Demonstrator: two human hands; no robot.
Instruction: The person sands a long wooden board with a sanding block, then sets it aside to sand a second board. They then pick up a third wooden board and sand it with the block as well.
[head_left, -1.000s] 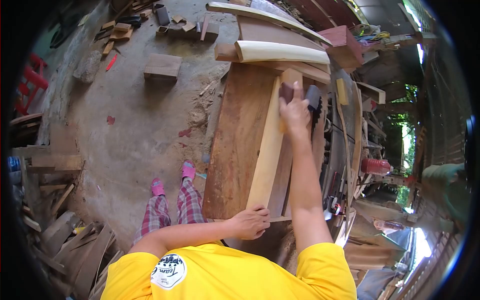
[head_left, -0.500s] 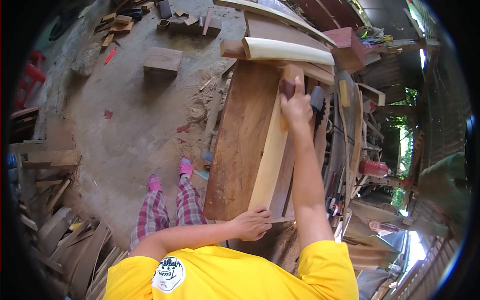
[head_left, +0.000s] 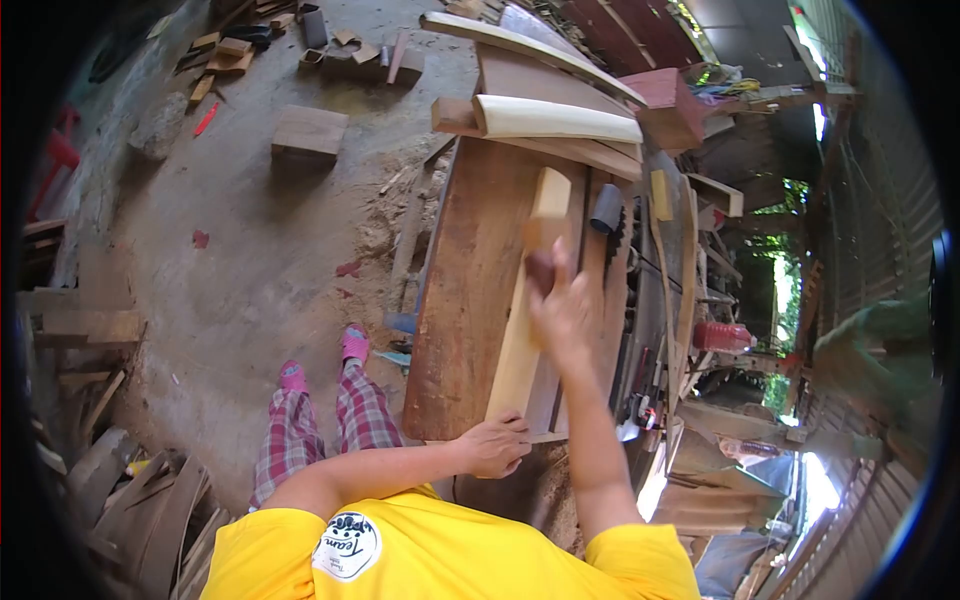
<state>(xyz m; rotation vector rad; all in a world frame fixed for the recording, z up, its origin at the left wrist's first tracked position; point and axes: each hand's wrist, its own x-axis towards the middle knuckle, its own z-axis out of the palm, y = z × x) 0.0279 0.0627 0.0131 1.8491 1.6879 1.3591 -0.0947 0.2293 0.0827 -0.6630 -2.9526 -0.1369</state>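
A pale wooden strip (head_left: 513,372) lies lengthwise on a broad brown wooden board (head_left: 455,290). My left hand (head_left: 497,446) is closed on the strip's near end, at the board's front edge. Over the middle of the strip, my right hand (head_left: 563,312) grips a block-shaped hand tool (head_left: 541,270) with a dark brown handle. Motion smears this tool and its underside is hidden, so its exact kind does not show. To the right of the strip rests a dark grey cylinder (head_left: 606,209), with a dark toothed edge just below it.
Across the board's far end lie a curved pale wood piece (head_left: 560,118) and other planks. A reddish box (head_left: 672,105) stands behind them. On the concrete floor at left is a wooden block (head_left: 309,133). Scrap wood (head_left: 150,500) is piled at lower left. A red container (head_left: 723,336) sits at right.
My right hand has drawn the tool toward me along the strip, from near its far end to its middle. My left hand keeps its hold. The camera view has shifted slightly.
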